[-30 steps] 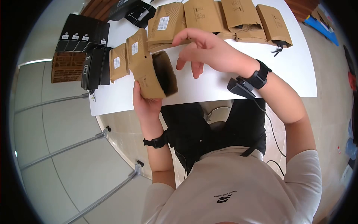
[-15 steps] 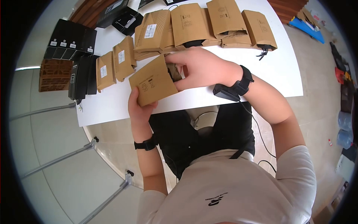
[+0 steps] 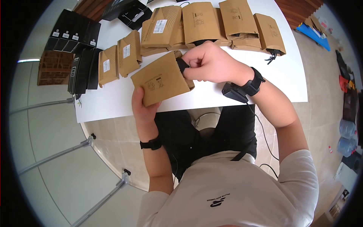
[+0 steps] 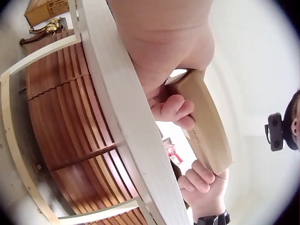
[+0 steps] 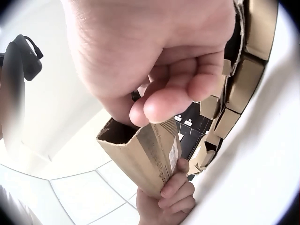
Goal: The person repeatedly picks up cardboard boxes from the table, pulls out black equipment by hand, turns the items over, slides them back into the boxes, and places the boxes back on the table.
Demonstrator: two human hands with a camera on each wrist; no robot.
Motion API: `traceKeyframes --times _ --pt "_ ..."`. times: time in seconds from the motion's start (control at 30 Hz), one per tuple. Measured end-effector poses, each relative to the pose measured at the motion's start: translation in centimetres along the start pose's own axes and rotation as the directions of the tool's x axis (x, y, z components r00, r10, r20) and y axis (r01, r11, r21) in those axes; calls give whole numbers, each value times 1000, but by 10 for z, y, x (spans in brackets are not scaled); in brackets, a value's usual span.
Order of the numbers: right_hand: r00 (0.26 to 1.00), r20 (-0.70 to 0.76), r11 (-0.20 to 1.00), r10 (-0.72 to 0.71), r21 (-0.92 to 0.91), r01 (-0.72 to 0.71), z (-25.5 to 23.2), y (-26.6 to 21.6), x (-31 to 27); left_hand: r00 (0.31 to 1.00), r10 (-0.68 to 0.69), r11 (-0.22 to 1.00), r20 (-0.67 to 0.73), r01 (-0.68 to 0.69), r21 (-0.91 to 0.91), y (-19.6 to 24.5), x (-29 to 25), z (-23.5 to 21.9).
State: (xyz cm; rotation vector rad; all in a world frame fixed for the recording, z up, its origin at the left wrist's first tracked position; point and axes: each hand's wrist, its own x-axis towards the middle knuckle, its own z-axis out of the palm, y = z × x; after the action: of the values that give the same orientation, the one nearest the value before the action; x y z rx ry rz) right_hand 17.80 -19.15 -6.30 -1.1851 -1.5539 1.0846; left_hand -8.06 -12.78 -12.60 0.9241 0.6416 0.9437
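Observation:
My left hand (image 3: 143, 104) grips a small brown cardboard box (image 3: 162, 81) by its lower left end, thumb on the printed face. The box is tilted above the front of the table, its open end turned to the right. At that opening my right hand (image 3: 211, 64) pinches a black item (image 3: 182, 65) that sticks partly out of the box. Most of the item is hidden inside, and I cannot tell its kind. In the right wrist view, the right fingers are curled right over the torn-edged opening of the box (image 5: 145, 159).
Several similar cardboard boxes (image 3: 198, 22) line the back of the white table (image 3: 109, 104), with two more boxes (image 3: 128, 53) to the left. Black boxes (image 3: 77, 32) stand at the far left. A black cord (image 3: 271, 58) hangs from the rightmost carton.
My right hand moved from beside the box into its opening, then drew back slightly with a black item between its fingers. The left hand turned the box so its printed face shows.

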Motion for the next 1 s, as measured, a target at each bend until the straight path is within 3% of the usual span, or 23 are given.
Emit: traceKeyframes --times 0.13,0.2,0.27,0.33,0.43,0.53,0.6,0.63,0.7,0.9,1.0 --pt "998 -52 995 40 93 -35 0 3 1 994 4 999 -113 -7 -32 0 -2 6" --pt "996 -70 991 62 120 -53 -1 2 1 999 4 997 -43 -7 -79 -1 -1 0" --pt "989 -147 978 25 207 6 -4 3 3 998 6 994 -58 -12 -104 -1 -1 -2" --pt "991 -131 978 6 208 22 -8 5 4 997 9 991 -74 -18 -130 -1 0 -6" --pt "982 -175 984 -69 150 96 -8 4 5 999 31 980 19 -27 -198 -2 0 -11" --pt "992 -126 943 -19 327 59 -6 2 2 995 7 974 -100 -30 -226 0 -3 0" --pt "998 -66 948 -9 317 30 -3 3 2 954 -17 976 -299 -49 -213 1 -4 10" --pt "1000 -9 952 0 307 3 -2 4 2 954 -18 975 -299 -49 -215 -2 -3 6" --pt "1000 -18 970 -24 242 28 1 2 1 991 90 992 -104 -98 -76 -6 -3 -2" --pt "998 65 996 27 78 -32 -2 -6 -2 984 126 987 -127 -137 -82 -5 -4 2" --pt "998 23 993 -63 102 60 1 3 0 988 132 989 -81 -137 -56 -6 -3 -2"
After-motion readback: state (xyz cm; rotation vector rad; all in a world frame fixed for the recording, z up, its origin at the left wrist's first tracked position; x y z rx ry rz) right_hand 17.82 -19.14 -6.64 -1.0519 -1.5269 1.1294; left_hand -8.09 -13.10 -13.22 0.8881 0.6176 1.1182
